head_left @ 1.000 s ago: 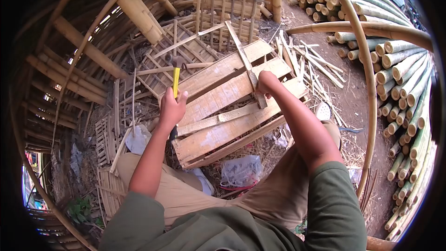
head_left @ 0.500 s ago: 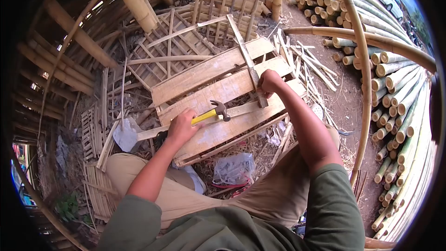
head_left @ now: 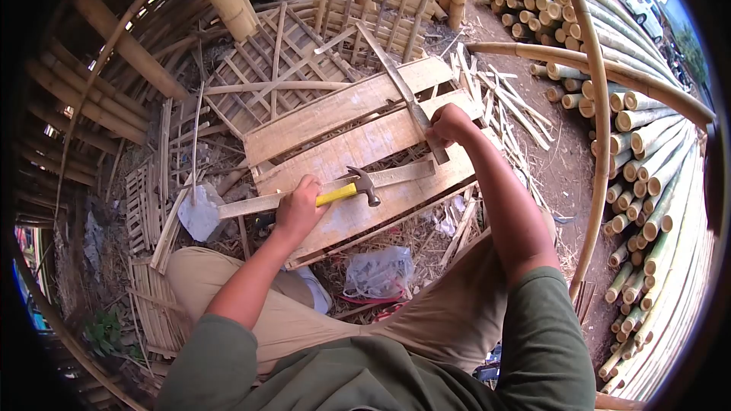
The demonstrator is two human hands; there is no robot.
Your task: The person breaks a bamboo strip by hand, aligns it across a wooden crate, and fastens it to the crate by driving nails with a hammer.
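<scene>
My left hand (head_left: 299, 209) is closed round the yellow handle of a claw hammer (head_left: 337, 192), whose metal head points right above the wooden planks (head_left: 358, 144). A pale flat bamboo strip (head_left: 400, 174) passes beneath that hand and hammer, lying slantwise over the nearest plank. Its left part sticks out past the planks. My right hand (head_left: 451, 123) is closed on a second bamboo strip (head_left: 392, 72) near its lower end. This strip runs away across the planks to a lattice at the back. The two strips' near ends lie close together, with a small gap between them.
Bamboo lattice panels (head_left: 255, 68) lie behind the planks. Loose split strips (head_left: 510, 103) are scattered at the right. Stacked bamboo poles (head_left: 647, 152) fill the far right, behind a curved bamboo pole (head_left: 599, 122). A clear plastic bag (head_left: 378, 272) lies between my legs.
The lower end of the strip in my right hand has moved up and right, off the other strip's end. The hammer head has shifted slightly right and turned.
</scene>
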